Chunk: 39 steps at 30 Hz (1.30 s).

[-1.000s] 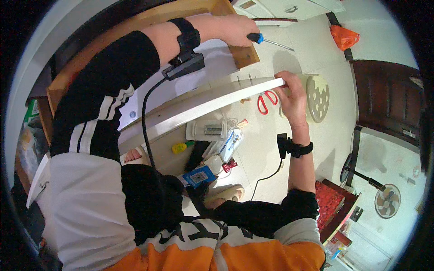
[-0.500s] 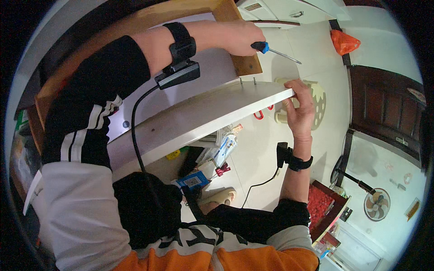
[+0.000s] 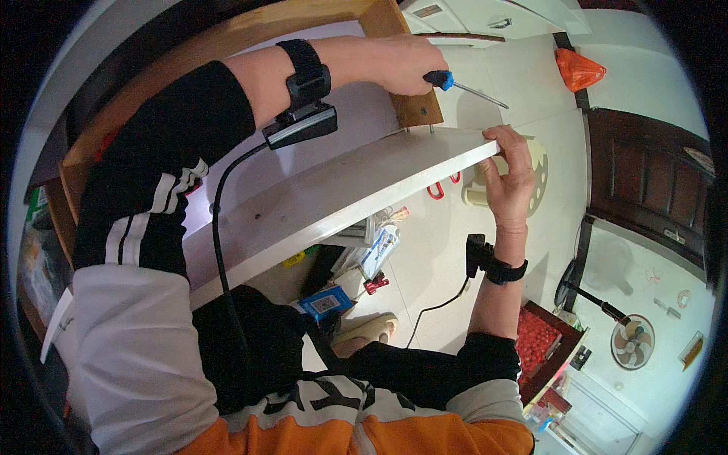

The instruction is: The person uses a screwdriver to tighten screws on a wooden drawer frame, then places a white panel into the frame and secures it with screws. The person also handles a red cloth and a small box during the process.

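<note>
pale floor tiles (image 3: 485, 83) fill the room below me, and i take the white board (image 3: 334, 197) as my landmark, running slantwise across the middle of the view; my left hand (image 3: 406, 64) sits above the board's far end, fingers curled tight around the blue handle of a screwdriver (image 3: 462, 85), whose thin shaft points away to the right over the floor; just under that hand a wooden panel (image 3: 413, 106) stands against the board's upper edge, with small pegs sticking up from the board beside it; my right hand (image 3: 508, 182) is at the board's right-hand end, fingers hooked over the top edge and thumb beneath, partly closed on the board and gripping it; a black band with a cabled device (image 3: 303, 121) rides my left wrist above the board, and another black band (image 3: 493, 265) is on my right wrist below the board's end; past that end lies a round cream disc with holes (image 3: 535, 163) and red-handled scissors (image 3: 440, 189) mostly hidden by the board; under the board's lower edge a clutter of small packets (image 3: 375, 246) and a blue box (image 3: 324, 303) rests on the floor; far right of the board stands a dark wooden door (image 3: 644, 182), an orange bag (image 3: 580, 70) above it, and a floor fan (image 3: 629, 341) lower down
</note>
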Each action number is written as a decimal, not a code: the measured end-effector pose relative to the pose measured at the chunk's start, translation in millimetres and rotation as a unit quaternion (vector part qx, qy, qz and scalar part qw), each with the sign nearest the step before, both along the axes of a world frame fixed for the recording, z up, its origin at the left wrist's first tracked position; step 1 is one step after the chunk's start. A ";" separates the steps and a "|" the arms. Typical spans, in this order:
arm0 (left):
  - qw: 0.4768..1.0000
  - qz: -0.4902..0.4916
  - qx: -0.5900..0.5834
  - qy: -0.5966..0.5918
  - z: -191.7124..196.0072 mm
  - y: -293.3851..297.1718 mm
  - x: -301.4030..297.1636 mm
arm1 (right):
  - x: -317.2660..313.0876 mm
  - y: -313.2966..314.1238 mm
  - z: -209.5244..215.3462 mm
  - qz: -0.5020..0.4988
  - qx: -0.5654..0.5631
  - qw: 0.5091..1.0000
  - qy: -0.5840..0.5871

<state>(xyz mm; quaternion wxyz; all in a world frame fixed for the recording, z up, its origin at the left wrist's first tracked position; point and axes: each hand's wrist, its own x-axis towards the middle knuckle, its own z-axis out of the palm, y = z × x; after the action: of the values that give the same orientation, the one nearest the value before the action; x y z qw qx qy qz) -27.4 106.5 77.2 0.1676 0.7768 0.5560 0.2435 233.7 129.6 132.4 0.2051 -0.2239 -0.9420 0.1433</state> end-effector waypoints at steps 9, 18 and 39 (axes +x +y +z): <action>1.000 -0.008 0.015 -0.020 -1.6 3.1 -1.9 | -15.2 0.4 -8.2 -0.033 -0.015 0.997 0.067; 0.998 -0.012 -0.007 -0.056 0.5 1.0 -4.0 | -5.1 6.5 -42.5 -0.103 -0.418 0.894 0.121; 0.983 0.008 -0.003 -0.183 -26.6 27.7 0.2 | -51.1 6.0 -98.8 -0.139 -0.548 0.741 0.362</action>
<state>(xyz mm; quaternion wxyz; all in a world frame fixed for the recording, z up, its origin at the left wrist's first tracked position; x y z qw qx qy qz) -27.2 134.2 50.6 0.2664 0.7143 0.5230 0.3811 182.7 135.6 33.6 0.3901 -0.3576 -0.5141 0.6750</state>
